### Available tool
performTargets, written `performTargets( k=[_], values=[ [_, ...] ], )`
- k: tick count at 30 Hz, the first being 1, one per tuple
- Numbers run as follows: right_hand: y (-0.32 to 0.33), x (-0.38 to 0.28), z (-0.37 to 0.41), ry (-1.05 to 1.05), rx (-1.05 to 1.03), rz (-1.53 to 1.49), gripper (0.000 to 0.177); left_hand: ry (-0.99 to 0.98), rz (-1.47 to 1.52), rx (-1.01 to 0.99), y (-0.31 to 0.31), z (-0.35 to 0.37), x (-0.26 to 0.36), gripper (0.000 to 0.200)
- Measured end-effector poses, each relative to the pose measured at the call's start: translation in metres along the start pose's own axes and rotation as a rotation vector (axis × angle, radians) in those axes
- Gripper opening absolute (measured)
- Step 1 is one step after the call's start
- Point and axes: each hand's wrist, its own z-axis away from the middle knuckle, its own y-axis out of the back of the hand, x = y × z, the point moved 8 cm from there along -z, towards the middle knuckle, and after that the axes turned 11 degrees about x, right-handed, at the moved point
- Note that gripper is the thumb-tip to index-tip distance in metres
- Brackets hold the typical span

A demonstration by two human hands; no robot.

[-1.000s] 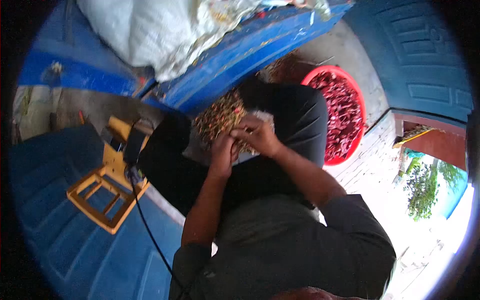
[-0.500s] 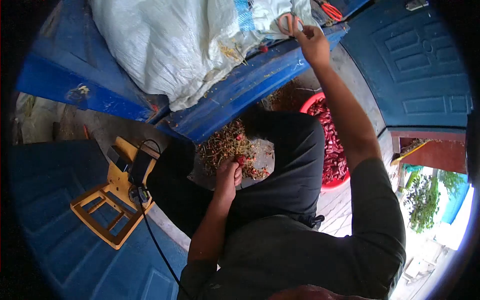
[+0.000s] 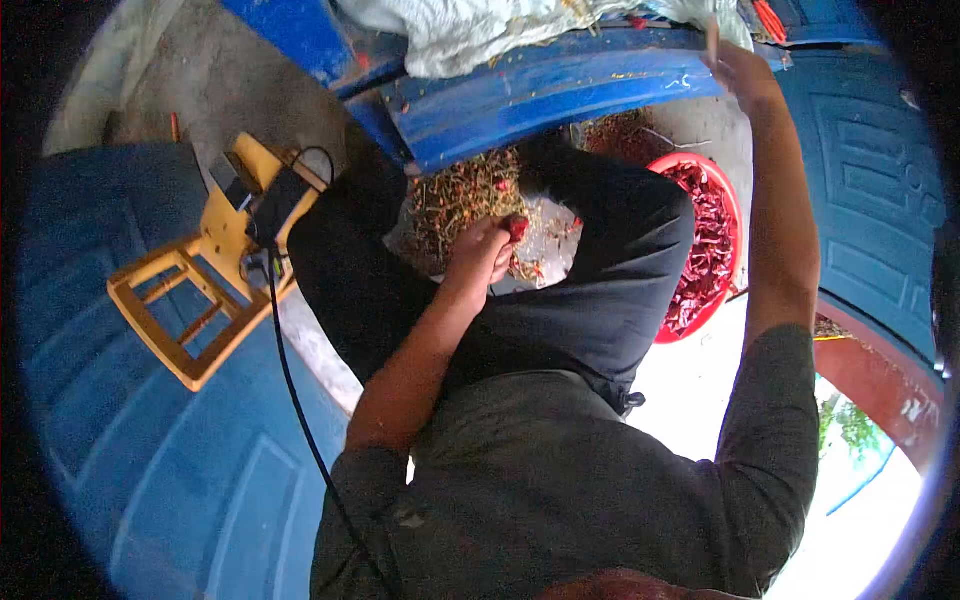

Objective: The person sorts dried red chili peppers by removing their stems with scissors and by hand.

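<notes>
Head view: our left hand grasps the red chili; our right hand is well apart at the blue ledge, grip unclear.

An open-air work spot at a doorway, seemingly of a farm or country home, set up for sorting a chilli harvest. Blue panelled metal doors show at 3 o'clock and 8 o'clock, with bare concrete floor at 11 o'clock. A red basin at 2 o'clock is full of red chillies; a heap of stalks lies at 12 o'clock, below a white woven sack. A yellow plastic stool sits at 10 o'clock, and daylight and green leaves show at 4 o'clock
</notes>
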Motion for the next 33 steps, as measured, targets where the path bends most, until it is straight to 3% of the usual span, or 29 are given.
performTargets(
  k=[2,3,4,5,6,7,8,9,10,12,13,15,16,17,19,23,25,33],
  values=[
    [-0.001,0.028,0.034,-0.08,-0.086,-0.457,0.045,-0.005,0.036,0.008,-0.001,0.0,-0.002,0.011],
    [-0.008,0.035,0.06,0.038,-0.237,-0.517,0.045,-0.001,0.049,0.009,-0.001,0.0,-0.004,0.011],
    [-0.019,0.003,0.121,0.123,-0.123,-0.391,0.034,-0.009,0.059,0.022,0.0,-0.001,-0.004,0.011],
    [-0.036,0.027,0.151,-0.054,0.003,-0.678,0.028,-0.015,0.066,0.039,0.003,0.0,-0.004,0.011],
    [-0.042,0.029,0.189,-0.001,0.016,-0.29,0.026,-0.015,0.026,0.04,0.0,0.003,0.002,0.011],
    [-0.053,0.053,0.216,0.028,-0.054,-0.155,0.025,-0.01,0.03,0.046,0.002,0.002,-0.001,0.011],
    [-0.062,0.084,0.238,0.207,-0.084,-0.272,0.028,-0.025,0.014,0.04,0.002,0.0,-0.003,0.011],
    [-0.081,0.038,0.286,-0.036,-0.175,-0.223,0.027,-0.04,-0.006,0.031,0.001,-0.001,-0.005,0.011],
    [-0.106,0.043,0.311,-0.085,-0.304,-0.351,0.032,-0.041,-0.019,0.032,-0.001,0.002,-0.004,0.014],
    [-0.132,0.021,0.341,0.114,-0.413,-0.264,0.036,-0.031,-0.029,0.02,-0.005,0.006,-0.004,0.015],
    [-0.136,0.019,0.344,0.109,-0.403,-0.267,0.036,-0.029,-0.027,0.013,-0.007,0.007,-0.004,0.017],
    [-0.151,0.014,0.346,0.214,-0.505,0.01,0.038,-0.021,-0.065,0.018,-0.005,0.003,-0.008,0.02],
    [-0.153,0.008,0.347,0.07,-0.611,-0.019,0.044,-0.016,-0.048,0.012,-0.004,0.003,-0.008,0.02],
    [-0.152,0.002,0.343,0.073,-0.61,-0.016,0.044,-0.01,-0.028,0.01,-0.003,0.003,-0.009,0.02],
    [-0.154,-0.013,0.337,0.28,-0.579,0.153,0.058,-0.017,-0.012,0.015,0.0,0.003,-0.009,0.019],
    [-0.159,-0.018,0.325,0.38,-0.557,0.183,0.062,-0.08,-0.028,-0.011,0.006,0.005,-0.007,0.016],
    [-0.164,-0.026,0.323,0.408,-0.653,0.277,0.067,-0.065,-0.023,-0.011,0.006,0.007,-0.007,0.016],
    [-0.167,-0.048,0.317,0.501,-0.72,0.459,0.063,-0.038,0.018,0.0,-0.001,0.015,0.002,0.015]
  ],
)
